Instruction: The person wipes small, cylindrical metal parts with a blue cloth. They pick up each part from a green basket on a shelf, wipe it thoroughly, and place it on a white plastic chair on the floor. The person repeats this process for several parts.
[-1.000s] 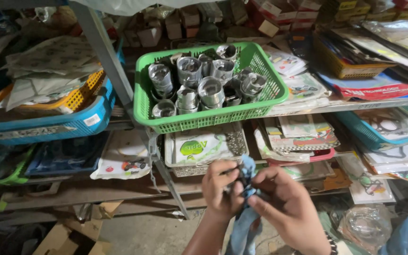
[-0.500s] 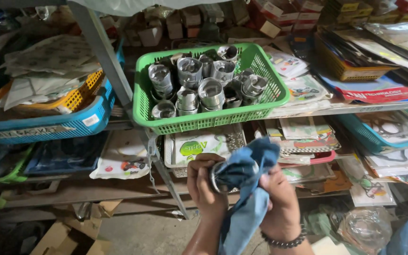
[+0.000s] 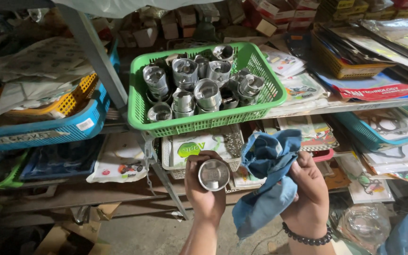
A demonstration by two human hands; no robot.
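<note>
1. Since the earlier frames, both hands have parted: the cloth that half a second ago covered the metal piece has swung off to the right, and the piece's round end now shows bare.
2. One shiny metal piston (image 3: 213,174) is in hand. Roughly ten or eleven more pistons (image 3: 199,87) sit in one green basket (image 3: 138,106) on the shelf above; the pile hides the exact count.
3. One blue cloth (image 3: 267,182) is bunched and hangs down between the wrists.
4. Two other baskets show at left, a blue basket (image 3: 48,132) with a yellow basket (image 3: 67,104) set inside it, both holding paper packets. A white tray (image 3: 232,141) with a packet in it sits just below the green basket.
5. Metal shelves (image 3: 90,52) crowd the room, stacked with boxes, flat packets and gaskets; bare concrete floor (image 3: 138,233) shows beneath.
6. Left hand (image 3: 205,189): raised upright, fingers curled tight round the piston's side, its round end facing the camera, in front of the white tray.
7. Right hand (image 3: 308,189): just beside, fingers closed on the cloth, a dark bead bracelet (image 3: 308,236) on the wrist.
</note>
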